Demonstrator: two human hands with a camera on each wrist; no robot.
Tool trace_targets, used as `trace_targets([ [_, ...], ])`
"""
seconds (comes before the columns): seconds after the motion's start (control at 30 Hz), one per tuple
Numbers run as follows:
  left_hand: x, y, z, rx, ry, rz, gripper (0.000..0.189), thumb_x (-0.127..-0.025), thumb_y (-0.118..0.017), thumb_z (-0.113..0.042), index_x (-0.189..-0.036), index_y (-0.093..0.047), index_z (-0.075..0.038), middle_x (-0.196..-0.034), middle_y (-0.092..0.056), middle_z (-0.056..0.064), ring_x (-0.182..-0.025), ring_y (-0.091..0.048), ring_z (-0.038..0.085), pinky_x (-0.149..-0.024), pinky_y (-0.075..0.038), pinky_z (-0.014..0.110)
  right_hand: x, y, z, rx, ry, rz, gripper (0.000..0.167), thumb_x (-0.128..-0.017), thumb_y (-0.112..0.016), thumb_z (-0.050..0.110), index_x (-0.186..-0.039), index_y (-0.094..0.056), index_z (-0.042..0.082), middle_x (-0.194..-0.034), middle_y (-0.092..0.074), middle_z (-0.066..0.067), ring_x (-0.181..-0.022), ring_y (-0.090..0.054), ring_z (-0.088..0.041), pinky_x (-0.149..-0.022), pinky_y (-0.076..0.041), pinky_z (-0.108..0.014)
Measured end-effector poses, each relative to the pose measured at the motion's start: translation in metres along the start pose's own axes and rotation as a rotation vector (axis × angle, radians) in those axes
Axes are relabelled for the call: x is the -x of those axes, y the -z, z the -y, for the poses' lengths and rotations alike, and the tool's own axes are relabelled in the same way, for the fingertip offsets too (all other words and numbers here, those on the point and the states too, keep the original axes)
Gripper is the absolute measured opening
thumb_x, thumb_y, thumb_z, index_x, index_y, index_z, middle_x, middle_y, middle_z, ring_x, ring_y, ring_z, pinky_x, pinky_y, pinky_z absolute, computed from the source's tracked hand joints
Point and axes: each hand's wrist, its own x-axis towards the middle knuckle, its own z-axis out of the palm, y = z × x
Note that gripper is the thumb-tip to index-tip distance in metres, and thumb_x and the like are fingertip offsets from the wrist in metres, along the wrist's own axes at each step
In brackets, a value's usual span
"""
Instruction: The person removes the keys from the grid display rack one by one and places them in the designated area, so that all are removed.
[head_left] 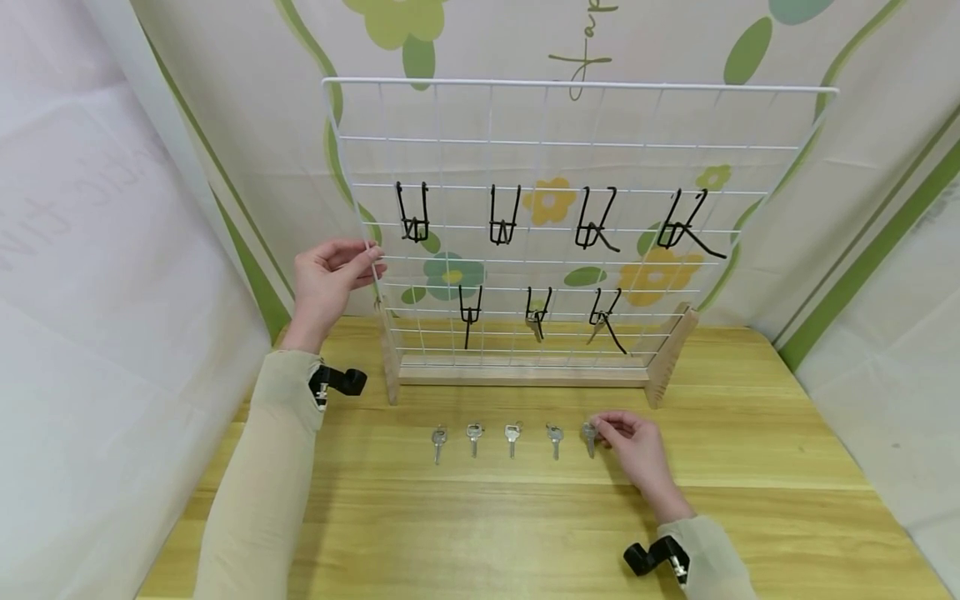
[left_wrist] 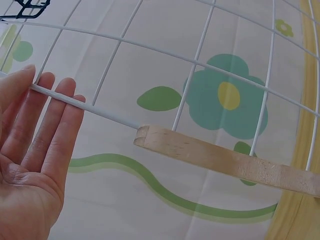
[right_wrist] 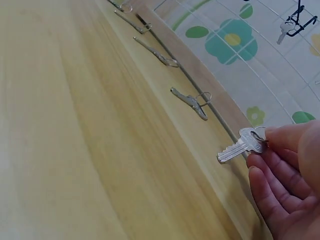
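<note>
Right hand point(head_left: 633, 450) has a key point(right_wrist: 243, 146) pinched by its ring end, over the wooden table point(head_left: 487, 533); left hand point(head_left: 330, 279), well apart, grips the white wire rack point(head_left: 577, 83) by its left edge; four more keys point(head_left: 512, 439) lie in a row; seven black hooks point(head_left: 503, 225) hang on the rack.

Shiny metal key point(right_wrist: 244, 144), smooth wire grid point(head_left: 450, 82), wooden tabletop point(head_left: 480, 533)

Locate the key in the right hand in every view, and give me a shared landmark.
Head: key below and right of centre, pinched by the right hand.
Left wrist: not in it.
Right wrist: key right of centre, slightly low.
Shared landmark: yellow-centred teal flower.
</note>
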Motion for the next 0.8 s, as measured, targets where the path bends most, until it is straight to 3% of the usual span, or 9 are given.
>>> trace_targets([
  [0.8, -0.001, 0.0011, 0.0023, 0.007, -0.002, 0.003, 0.021, -0.09, -0.08, -0.01, -0.105, -0.075, 0.004, -0.1, -0.076, 0.013, -0.08, -0.076, 0.022, -0.076, -0.063, 0.033, -0.0002, -0.0026, -0.0062, 0.13, 0.035, -0.022, 0.017, -0.098, -0.074, 0.019, -0.106, -0.076, 0.004, -0.102, -0.074, -0.009, -0.089, -0.069, -0.019, -0.069, -0.059, -0.023],
])
